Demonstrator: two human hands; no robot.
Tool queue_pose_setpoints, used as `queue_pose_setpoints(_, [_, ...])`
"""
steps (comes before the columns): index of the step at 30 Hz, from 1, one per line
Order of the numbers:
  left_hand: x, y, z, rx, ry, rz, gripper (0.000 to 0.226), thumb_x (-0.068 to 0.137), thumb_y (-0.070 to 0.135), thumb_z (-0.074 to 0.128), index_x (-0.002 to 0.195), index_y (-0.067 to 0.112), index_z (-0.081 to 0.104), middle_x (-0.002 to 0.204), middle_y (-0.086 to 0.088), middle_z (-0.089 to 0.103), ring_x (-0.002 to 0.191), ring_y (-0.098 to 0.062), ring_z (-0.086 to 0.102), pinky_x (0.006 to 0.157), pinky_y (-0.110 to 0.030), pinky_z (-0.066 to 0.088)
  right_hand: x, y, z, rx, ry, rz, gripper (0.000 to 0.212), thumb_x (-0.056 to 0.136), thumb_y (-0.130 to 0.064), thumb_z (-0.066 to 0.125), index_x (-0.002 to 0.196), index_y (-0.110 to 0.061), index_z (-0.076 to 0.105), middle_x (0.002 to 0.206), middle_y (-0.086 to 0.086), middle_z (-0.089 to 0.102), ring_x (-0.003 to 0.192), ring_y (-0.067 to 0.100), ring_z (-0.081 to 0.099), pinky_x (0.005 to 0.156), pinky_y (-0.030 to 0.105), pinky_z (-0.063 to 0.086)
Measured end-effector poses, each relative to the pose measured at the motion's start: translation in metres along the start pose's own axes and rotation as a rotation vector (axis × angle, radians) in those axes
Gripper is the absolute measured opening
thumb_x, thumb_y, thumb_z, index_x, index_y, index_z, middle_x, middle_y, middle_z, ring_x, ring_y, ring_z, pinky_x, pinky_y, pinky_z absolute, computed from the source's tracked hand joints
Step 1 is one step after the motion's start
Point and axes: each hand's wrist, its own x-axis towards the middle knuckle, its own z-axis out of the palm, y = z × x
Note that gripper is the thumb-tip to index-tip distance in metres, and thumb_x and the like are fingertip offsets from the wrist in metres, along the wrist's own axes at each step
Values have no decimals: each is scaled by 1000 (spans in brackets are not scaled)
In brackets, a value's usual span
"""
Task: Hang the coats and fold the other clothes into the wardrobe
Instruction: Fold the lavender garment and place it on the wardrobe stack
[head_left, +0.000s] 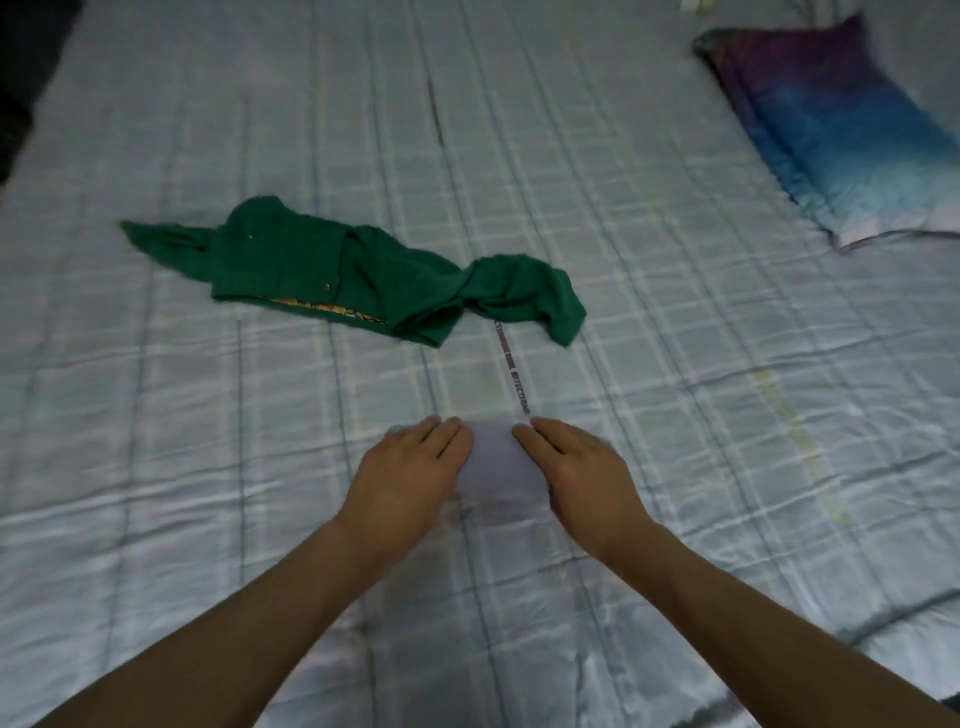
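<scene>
Both forearms reach forward, left grip (410, 478) and right grip (576, 473) flat, palms down, fingers straight, near each other.

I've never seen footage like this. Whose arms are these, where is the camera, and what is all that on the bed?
There is no machine here. A person wears one camera on the head, so you are looking down along their own bare arms. The left hand and right hand lie with fairly straight fingers on either side of a small pale cloth, which is too blurred to identify. A thin lettered strap runs from near the right fingertips towards a crumpled green garment lying farther away on the checked bedcover. A blue and purple pillow sits at the upper right. Neither hand seems to grip anything.
</scene>
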Motion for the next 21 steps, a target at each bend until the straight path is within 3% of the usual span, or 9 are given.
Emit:
queue_pose_setpoints(6, [-33,20,-141,103,42,-157,56,43,-7,78,97,7,73,89,-6,72,72,-26,69,49,-30,52,26,-61,-107,50,20,-164,59,50,8,78,107,-5,72,95,11,72,73,31,69,55,37,57])
queue_pose_setpoints(10, [-78,45,-235,199,143,-310,56,47,-6,79,101,8,74,96,-6,74,77,-28,71,56,-30,55,37,-125,-181,84,59,-297,57,55,4,78,110,-6,70,99,13,72,75,33,69,58,39,57])
queue_pose_setpoints(15, [-164,68,-344,275,218,-530,50,58,1,82,106,11,72,99,-4,73,78,-26,70,62,-32,58,44,-233,-250,157,147,-530,52,56,1,83,106,-8,72,95,9,73,75,29,70,60,35,58])
queue_pose_setpoints(21, [-304,85,-442,424,260,-807,46,65,5,77,108,16,70,98,-1,72,78,-26,68,58,-33,55,42,-393,-282,243,143,-847,45,61,3,75,105,-4,73,93,13,73,72,32,70,56,41,58])
